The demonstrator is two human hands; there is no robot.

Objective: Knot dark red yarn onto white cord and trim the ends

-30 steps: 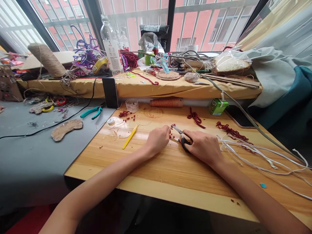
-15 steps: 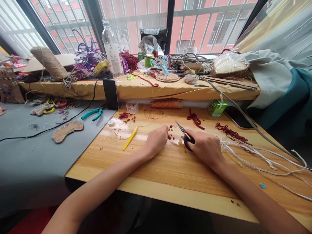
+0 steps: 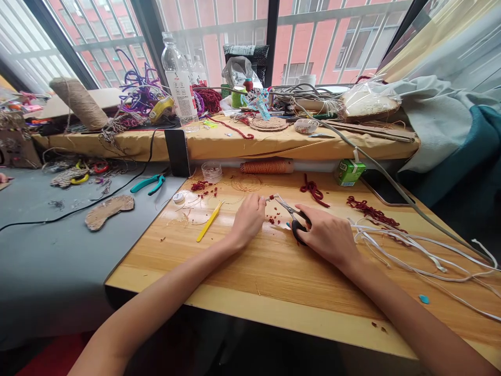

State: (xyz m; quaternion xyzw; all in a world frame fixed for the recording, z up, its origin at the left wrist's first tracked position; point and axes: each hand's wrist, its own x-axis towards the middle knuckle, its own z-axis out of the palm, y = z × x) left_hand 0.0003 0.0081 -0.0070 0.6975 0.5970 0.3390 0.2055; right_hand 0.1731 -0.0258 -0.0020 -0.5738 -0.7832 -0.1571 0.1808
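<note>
My right hand [image 3: 326, 237] grips black-handled scissors [image 3: 291, 213] over the wooden table [image 3: 274, 277], blades pointing up-left toward my left hand. My left hand [image 3: 248, 219] pinches a small dark red piece of cord [image 3: 271, 197] at its fingertips, right at the scissor tips. Tiny red cord scraps [image 3: 274, 221] lie on the wood between both hands.
A yellow tool [image 3: 209, 220] lies left of my left hand. Red cord pieces [image 3: 313, 191], a green juice carton [image 3: 349, 171], white cords [image 3: 410, 250], an orange thread spool [image 3: 266, 167] and a small clear cup [image 3: 212, 171] sit around. Teal pliers [image 3: 147, 183] lie on the grey surface.
My left hand lifted slightly up and away with the red piece. The scissors swung back left so their tips meet that piece again.
</note>
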